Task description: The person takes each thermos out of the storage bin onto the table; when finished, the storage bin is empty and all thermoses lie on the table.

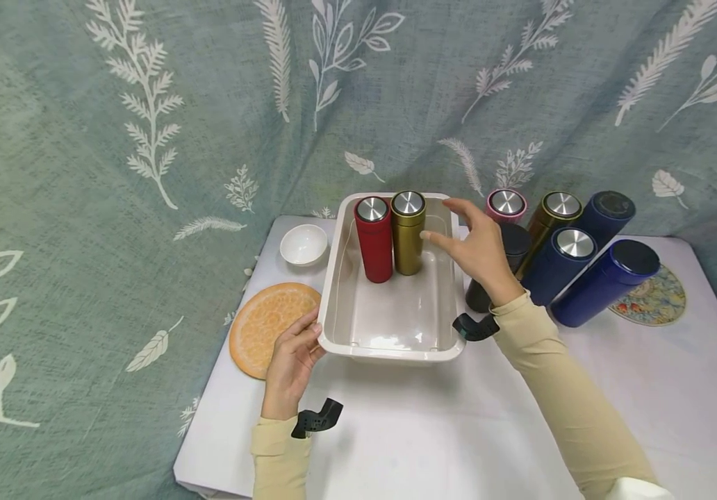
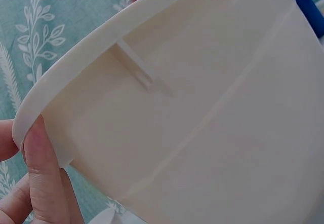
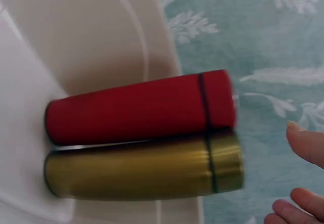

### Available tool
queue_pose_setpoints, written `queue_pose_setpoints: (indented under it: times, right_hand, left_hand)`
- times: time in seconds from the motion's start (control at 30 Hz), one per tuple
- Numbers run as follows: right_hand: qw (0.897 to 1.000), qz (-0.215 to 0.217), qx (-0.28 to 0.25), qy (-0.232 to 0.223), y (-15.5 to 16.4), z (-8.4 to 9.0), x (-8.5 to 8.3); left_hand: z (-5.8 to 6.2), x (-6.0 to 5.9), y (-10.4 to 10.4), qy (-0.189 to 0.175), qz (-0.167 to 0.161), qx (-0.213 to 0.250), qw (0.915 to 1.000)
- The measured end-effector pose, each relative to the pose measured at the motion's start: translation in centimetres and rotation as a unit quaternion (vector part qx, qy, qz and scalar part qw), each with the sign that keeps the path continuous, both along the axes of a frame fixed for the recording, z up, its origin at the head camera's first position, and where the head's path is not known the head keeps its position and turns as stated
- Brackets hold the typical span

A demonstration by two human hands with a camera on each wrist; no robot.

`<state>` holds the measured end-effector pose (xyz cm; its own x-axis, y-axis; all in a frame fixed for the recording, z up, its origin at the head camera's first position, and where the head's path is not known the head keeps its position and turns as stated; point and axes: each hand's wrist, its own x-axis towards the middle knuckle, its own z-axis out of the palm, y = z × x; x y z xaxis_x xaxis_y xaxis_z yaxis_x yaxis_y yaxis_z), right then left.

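My left hand [image 1: 294, 357] pinches the left rim of a white plastic basin [image 1: 390, 354], thumb and fingers on either side of the lip in the left wrist view. Inside the basin stand a red thermos flask [image 1: 376, 243] and a gold thermos flask [image 1: 408, 239], side by side toward the back with silver-topped lids. My right hand [image 1: 482, 253] is over the basin's right rim, thumb and fingers spread apart beside the gold flask. A gap shows between that hand and both flasks [image 3: 147, 171] in the right wrist view.
Right of the basin stand several more flasks: pink [image 1: 507, 203], black [image 1: 513, 243], gold [image 1: 555, 212], and blue ones [image 1: 605, 281]. A patterned round mat [image 1: 661, 298] lies behind them. To the left are a white bowl [image 1: 304, 244] and an orange round mat [image 1: 267, 319].
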<state>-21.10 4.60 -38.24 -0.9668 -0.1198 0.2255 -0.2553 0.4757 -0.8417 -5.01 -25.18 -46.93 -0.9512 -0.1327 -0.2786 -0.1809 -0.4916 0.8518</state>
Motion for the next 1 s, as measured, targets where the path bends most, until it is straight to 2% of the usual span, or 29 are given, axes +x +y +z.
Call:
queue_pose_setpoints:
  times: [0.4, 0.73, 1.0]
  right_hand:
    - [0.997, 0.018, -0.056, -0.054, -2.4, -1.9, -2.7]
    - [0.996, 0.02, -0.045, -0.073, -4.1, -2.8, -4.6]
    - [0.994, 0.007, -0.053, -0.091, -5.1, -3.7, -5.0]
  left_hand:
    - [0.0, -0.1, 0.2, -0.001, 0.005, 0.0, 1.0]
    - [0.0, 0.0, 0.0, -0.003, 0.006, 0.001, 1.0]
    - [-0.1, -0.1, 0.1, -0.003, 0.007, 0.009, 0.9999]
